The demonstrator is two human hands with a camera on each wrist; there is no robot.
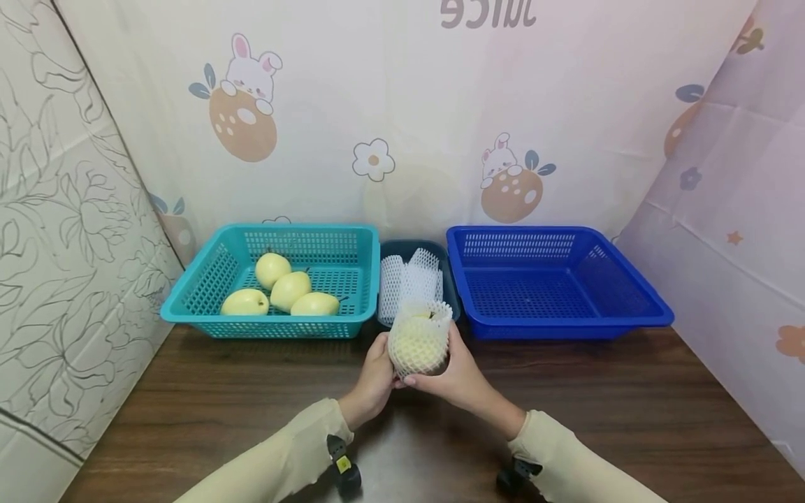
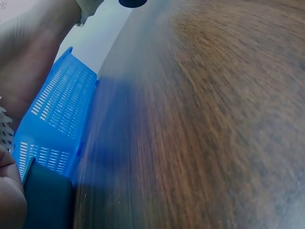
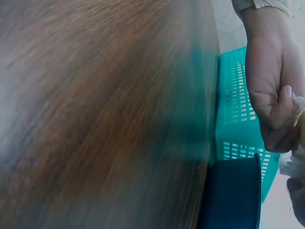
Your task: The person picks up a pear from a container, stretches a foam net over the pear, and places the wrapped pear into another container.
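A pale yellow pear point(image 1: 418, 346) sits inside a white foam net point(image 1: 402, 328), held between both hands in front of the small dark tray. My left hand point(image 1: 372, 383) grips the net from the left; in the right wrist view, its curled fingers point(image 3: 276, 121) pinch the net's edge. From the right, my right hand point(image 1: 462, 374) holds the netted pear, thumb across its lower front. The pear's stem shows near the net's upper opening. Several bare pears point(image 1: 291, 290) lie in the turquoise basket point(image 1: 270, 327).
Behind the hands, the dark tray point(image 1: 454, 297) contains white foam nets point(image 1: 420, 279). The turquoise basket stands left of it, a blue basket point(image 1: 572, 325) right of it. All stand on a brown wooden table point(image 1: 597, 391) against a printed cloth backdrop point(image 1: 409, 91).
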